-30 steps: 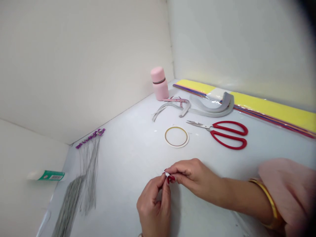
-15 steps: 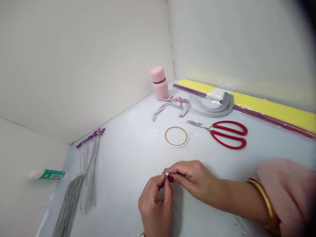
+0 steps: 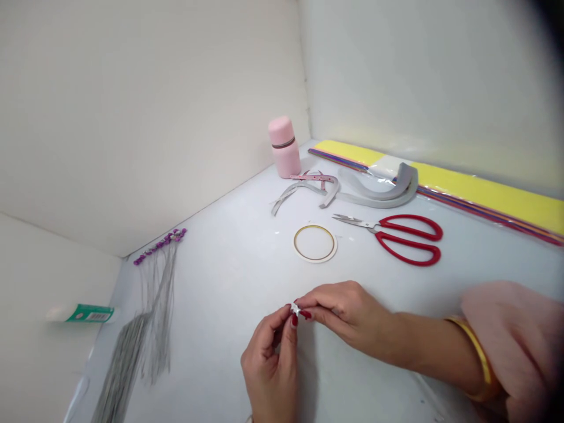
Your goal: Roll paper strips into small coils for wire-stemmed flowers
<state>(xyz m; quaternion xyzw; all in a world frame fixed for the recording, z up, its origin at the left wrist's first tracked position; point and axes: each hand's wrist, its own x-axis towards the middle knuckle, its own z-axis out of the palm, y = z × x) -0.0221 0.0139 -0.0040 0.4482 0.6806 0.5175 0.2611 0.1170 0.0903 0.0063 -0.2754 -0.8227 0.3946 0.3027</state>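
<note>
Between my fingertips is a small silvery-white folded piece (image 3: 295,308), star-like in outline and partly covered by my fingers. My left hand (image 3: 274,352) pinches it from the near left side with thumb and forefinger. From the right, the thumb and fingers of my right hand (image 3: 348,311) close on the same piece. Both hands are just above the white table, close together. Beyond them lies a roll of narrow tape (image 3: 315,259). A pair of red-handled scissors (image 3: 388,234) rests to its right, blades slightly apart and pointing left.
A pink flask (image 3: 285,154) stands at the back corner. Near it lie pink and grey strips (image 3: 308,183) and a curved grey bundle (image 3: 388,198). Yellow sheets (image 3: 476,183) line the right wall. At left are wire stems (image 3: 126,358), purple beads (image 3: 163,244) and a green-labelled tube (image 3: 90,313).
My left hand has shifted slightly left and its thumb has moved up. More of the small white piece shows between my fingertips. My right hand stays nearly in place.
</note>
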